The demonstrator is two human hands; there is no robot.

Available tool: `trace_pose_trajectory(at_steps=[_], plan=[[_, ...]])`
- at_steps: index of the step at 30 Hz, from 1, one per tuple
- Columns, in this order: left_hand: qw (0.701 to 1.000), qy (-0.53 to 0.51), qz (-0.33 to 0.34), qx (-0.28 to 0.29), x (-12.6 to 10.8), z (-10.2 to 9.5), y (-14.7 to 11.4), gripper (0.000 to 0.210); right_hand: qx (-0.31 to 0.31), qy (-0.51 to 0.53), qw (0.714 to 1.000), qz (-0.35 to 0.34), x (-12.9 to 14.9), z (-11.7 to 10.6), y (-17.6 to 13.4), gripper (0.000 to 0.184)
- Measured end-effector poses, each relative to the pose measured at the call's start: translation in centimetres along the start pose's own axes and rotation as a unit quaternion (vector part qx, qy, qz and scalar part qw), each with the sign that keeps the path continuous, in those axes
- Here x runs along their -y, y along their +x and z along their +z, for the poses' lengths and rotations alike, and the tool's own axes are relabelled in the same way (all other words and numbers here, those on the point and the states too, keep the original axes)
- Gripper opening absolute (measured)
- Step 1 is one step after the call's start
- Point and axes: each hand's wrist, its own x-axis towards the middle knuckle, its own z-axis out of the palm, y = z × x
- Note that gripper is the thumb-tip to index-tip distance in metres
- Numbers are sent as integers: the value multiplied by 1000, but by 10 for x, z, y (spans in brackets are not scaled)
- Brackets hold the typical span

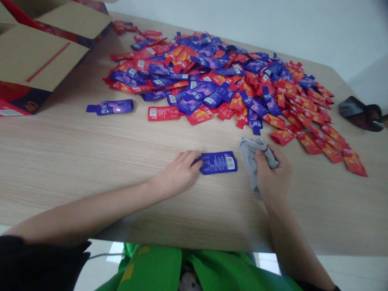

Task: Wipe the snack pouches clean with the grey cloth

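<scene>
A purple pouch lies flat on the wooden table, its printed back with the barcode facing up. My left hand pinches the narrow spout end of this pouch from the left. In my right hand is a bunched grey cloth, gripped between thumb and fingers just right of the pouch. The cloth and the pouch are apart. Farther back lies a single purple pouch with its front up, and a red pouch rests at the near edge of the pile.
A large heap of red and purple pouches spreads across the back of the table. Open cardboard boxes stand at the left. A dark object, possibly sunglasses, sits at the right edge. A white wall rises behind.
</scene>
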Motion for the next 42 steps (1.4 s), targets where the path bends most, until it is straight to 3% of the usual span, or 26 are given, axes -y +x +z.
trace_pose_trajectory(at_steps=[2, 5, 8, 11, 15, 21, 24, 27, 30, 34, 42], plan=[[1000, 14, 16, -5, 1, 3, -4, 36, -1, 11, 1000, -23, 13, 4, 0, 26], [998, 53, 13, -3, -3, 8, -11, 42, 115, 30, 984, -130, 34, 25, -6, 31], [997, 76, 3, -1, -8, 9, -16, 33, 274, -53, 930, -240, 44, 55, -18, 39], [997, 79, 1, 5, -10, 7, -20, 29, 339, -173, 875, -299, 40, 73, -30, 47], [996, 88, -3, 22, -10, 5, -21, 40, 306, -240, 877, -282, 26, 68, -36, 51], [993, 99, -17, 63, -12, 4, -20, 49, 237, -288, 912, -171, -18, 39, -23, 50], [993, 91, -24, 68, -13, 5, -19, 50, 210, -231, 937, -158, -28, 33, -12, 48], [994, 83, -27, 62, -13, 4, -19, 50, 200, -121, 954, -186, -13, 41, -10, 48], [995, 77, -31, 54, -14, 4, -20, 49, 247, -106, 935, -230, 15, 60, -21, 51], [995, 72, -35, 54, -13, 4, -20, 48, 314, -208, 885, -276, 25, 72, -30, 48], [995, 92, -23, 32, -16, 5, -21, 46, 235, -248, 919, -195, -30, 46, -6, 47]])
